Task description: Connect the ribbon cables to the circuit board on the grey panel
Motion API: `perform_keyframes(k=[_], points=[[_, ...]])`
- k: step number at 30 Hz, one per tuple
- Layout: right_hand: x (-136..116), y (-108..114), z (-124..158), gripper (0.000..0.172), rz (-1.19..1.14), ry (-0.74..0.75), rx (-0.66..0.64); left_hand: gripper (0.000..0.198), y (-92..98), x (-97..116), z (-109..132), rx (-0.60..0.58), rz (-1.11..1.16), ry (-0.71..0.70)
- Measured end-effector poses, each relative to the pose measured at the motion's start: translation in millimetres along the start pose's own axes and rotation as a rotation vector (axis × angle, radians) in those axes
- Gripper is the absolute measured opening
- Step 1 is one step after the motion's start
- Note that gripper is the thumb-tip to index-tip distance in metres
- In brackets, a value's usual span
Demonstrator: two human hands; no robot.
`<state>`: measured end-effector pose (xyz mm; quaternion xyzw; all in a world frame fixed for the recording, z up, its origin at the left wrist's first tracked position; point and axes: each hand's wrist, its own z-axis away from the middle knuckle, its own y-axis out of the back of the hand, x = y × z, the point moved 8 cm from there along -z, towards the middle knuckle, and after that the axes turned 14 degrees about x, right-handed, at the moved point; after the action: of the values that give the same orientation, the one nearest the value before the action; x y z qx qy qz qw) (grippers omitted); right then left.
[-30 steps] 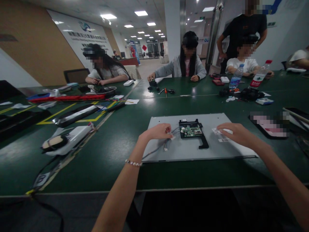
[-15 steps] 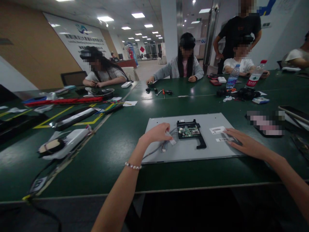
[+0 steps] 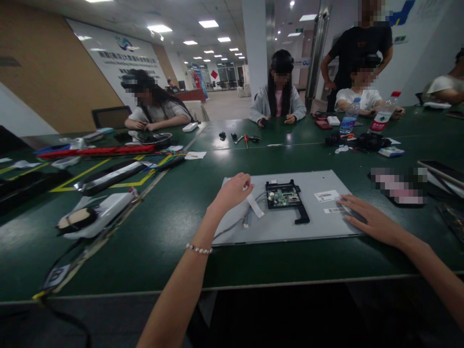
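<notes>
A flat grey panel lies on the green table in front of me. On it sits a black bracket with a green circuit board. Grey cables run from the board toward the panel's left edge. My left hand is over the panel's left part, its fingers pinched at the upper end of a strip of white tape. The strip's lower end reaches down by the cables. My right hand rests spread on the panel's right side, beside two white labels.
A phone lies right of the panel. Bottles and black items stand farther right. Small tools lie across the table before a co-worker. At left are a white device and a long black part.
My left hand has moved slightly up and left, and more of the white tape shows below its fingers. My right hand stays nearly still. A co-worker's hand opposite has drawn back from the small black items.
</notes>
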<state>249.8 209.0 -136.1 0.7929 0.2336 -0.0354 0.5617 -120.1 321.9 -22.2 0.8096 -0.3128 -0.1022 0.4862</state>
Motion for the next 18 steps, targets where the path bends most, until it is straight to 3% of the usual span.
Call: perform_keyframes(k=[5,9,18], points=[[-4.1,-1.8,-0.4,0.061,0.034,0.007,-0.007,0.018,8.4,3.0,-1.3,0.07,-0.106,0.049],[-14.2,-4.5,-2.0,0.061,0.066,0.019,-0.015,0.021,13.4,21.3,-2.0,0.107,-0.112,0.039],[-46.0,-15.6,-9.9,0.06,0.124,0.043,-0.015,0.022,-14.3,52.6,4.5,-0.004,-0.162,-0.135]])
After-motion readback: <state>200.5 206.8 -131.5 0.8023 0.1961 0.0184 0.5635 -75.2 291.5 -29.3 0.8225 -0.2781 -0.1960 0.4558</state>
